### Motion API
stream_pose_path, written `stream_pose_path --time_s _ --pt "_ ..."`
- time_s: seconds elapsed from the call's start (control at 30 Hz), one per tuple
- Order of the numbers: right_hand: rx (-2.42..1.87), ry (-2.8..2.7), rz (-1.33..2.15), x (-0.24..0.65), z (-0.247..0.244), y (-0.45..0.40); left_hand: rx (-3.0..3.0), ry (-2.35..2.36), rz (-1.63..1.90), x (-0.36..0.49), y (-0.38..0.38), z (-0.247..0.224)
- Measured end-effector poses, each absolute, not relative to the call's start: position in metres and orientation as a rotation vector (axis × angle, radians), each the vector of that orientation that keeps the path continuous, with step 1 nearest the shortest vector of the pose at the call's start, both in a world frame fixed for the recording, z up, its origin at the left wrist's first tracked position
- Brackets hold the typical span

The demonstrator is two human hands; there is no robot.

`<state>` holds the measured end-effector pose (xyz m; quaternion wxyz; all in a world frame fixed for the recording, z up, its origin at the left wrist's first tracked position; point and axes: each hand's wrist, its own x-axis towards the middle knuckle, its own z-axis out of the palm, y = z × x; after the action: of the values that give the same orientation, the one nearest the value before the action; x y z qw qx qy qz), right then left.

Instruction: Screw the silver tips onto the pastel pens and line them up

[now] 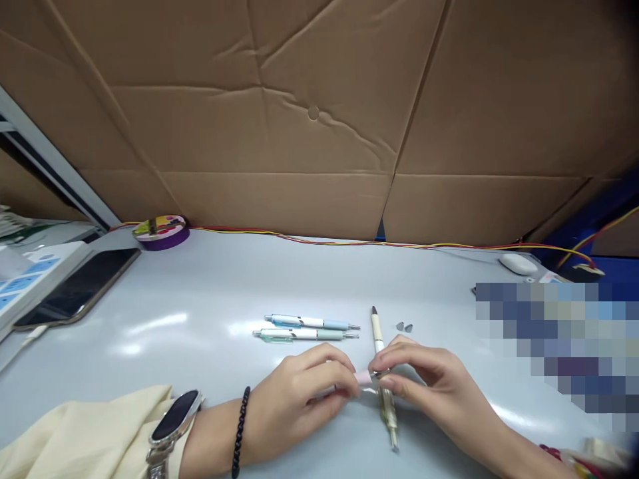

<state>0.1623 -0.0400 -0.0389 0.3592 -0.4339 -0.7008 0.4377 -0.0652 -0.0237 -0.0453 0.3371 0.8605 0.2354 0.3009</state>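
A pink pen (363, 378) lies between my hands, most of it hidden in my left hand (308, 392), whose fingers are closed around it. The fingertips of my right hand (424, 379) pinch the small silver end of that pen. Just beneath this pinch, a cream and white pen (378, 326) with a clear lower part lies on the table, dark tip pointing away. Left of it rest a pen with a blue grip (312, 322) and a pen with a green grip (305, 334), side by side. Two small grey cone-shaped pieces (404, 327) sit beyond my right hand.
A purple roll of tape (162, 234) stands at the back left, near a phone (77, 289) with a white cable. Thin red and yellow wires (299, 238) run along a cardboard wall (279, 133). A white rounded object (518, 264) is at the back right, beside a blurred area.
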Motion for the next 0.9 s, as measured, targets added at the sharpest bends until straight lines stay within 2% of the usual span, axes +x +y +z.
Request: stream_pose_path --time_s 0.2,0.37,0.9 --pt "-0.990 -1.980 0.824 0.1607 -0.0397 -0.0416 2.276 0.646 0.756 -0.0642 -0.0269 -0.0453" --pt "-1.090 -2.094 0.645 0.1583 -0.0452 -0.0418 2.335 0.633 0.708 -0.0649 -0.0279 -0.0453" --pt "-0.972 -2.309 0.582 0.1642 -0.0417 -0.0398 2.299 0.630 0.631 -0.0649 -0.0271 -0.0419"
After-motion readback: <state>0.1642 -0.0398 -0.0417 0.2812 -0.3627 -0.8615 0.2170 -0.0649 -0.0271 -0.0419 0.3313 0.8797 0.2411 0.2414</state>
